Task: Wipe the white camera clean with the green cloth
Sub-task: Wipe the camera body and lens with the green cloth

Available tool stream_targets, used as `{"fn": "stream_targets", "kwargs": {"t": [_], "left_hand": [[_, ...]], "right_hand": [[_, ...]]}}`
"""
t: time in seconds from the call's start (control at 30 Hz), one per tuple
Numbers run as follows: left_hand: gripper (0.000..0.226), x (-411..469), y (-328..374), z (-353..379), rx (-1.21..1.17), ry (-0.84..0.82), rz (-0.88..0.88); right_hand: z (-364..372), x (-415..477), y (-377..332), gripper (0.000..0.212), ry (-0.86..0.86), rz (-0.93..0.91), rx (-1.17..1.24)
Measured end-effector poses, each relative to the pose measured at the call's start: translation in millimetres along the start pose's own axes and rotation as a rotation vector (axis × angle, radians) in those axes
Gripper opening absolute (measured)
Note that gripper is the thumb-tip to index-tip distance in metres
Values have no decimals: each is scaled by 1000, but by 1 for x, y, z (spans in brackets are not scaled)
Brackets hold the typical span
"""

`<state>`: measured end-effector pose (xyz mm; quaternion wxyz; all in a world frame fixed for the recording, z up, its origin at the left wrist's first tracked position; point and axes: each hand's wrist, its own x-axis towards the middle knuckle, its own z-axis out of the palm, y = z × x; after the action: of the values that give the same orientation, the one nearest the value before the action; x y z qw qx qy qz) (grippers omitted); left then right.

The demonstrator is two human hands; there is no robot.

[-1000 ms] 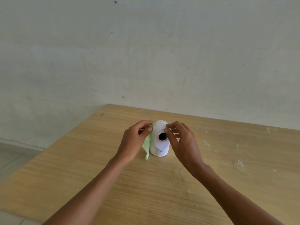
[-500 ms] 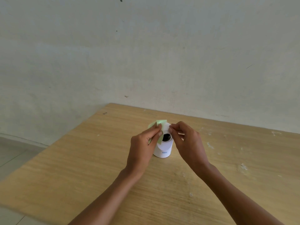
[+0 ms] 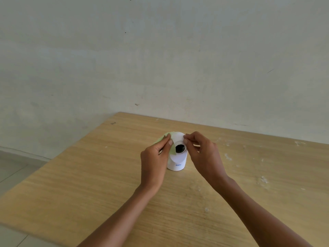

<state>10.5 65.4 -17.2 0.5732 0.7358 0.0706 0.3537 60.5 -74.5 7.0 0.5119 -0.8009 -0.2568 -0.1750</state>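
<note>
The white camera stands upright on the wooden table, its black lens facing me and a blue logo low on its base. My left hand pinches the pale green cloth and presses it against the left side of the camera's head, just beside the lens. Part of the cloth sticks out behind my fingers at the upper left. My right hand grips the right side of the camera's head with thumb and fingertips.
The table's left edge runs diagonally, with grey floor beyond it. A plain grey wall stands right behind the table's far edge. White flecks mark the wood on the right.
My left hand with the cloth has moved from the camera's left side up and across the front of its head, and now sits beside the lens. My right hand has stayed on the camera.
</note>
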Motion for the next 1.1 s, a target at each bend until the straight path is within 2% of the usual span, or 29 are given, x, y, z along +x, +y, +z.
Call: {"fn": "stream_targets", "kwargs": {"t": [0.1,0.2,0.3,0.37,0.47,0.57,0.67,0.73,0.83,0.93,1.1], "left_hand": [[24,-8,-11,-5,-17,-15,-99],[23,-12,-13,-8,-1,-47,-117],[28,-3,-4,-8,18,-35,-40],[29,8,6,-5,59,-86,47],[27,18,15,0,172,-175,184],[29,14,11,0,209,-153,243],[28,9,4,-7,152,-47,115],[25,7,-2,-13,99,-42,-1],[16,0,-9,-21,132,-115,-101],[20,-9,-17,-23,175,-159,-154],[17,-18,-18,-26,210,-248,-179]], "right_hand": [[0,1,0,9,-2,18,10],[-1,-1,0,15,-9,25,-26],[-2,-1,1,32,-22,41,-75],[-3,-1,-1,40,-41,63,-63],[-5,-2,-3,45,-53,78,-40],[-5,-2,-3,48,-63,83,-38],[-5,-3,-3,49,-61,83,-46],[-5,-3,-3,50,-64,89,-45],[-5,-4,-4,50,-71,90,-50],[-5,-6,-4,51,-73,92,-68],[-7,-10,1,55,-110,66,-106]]}}
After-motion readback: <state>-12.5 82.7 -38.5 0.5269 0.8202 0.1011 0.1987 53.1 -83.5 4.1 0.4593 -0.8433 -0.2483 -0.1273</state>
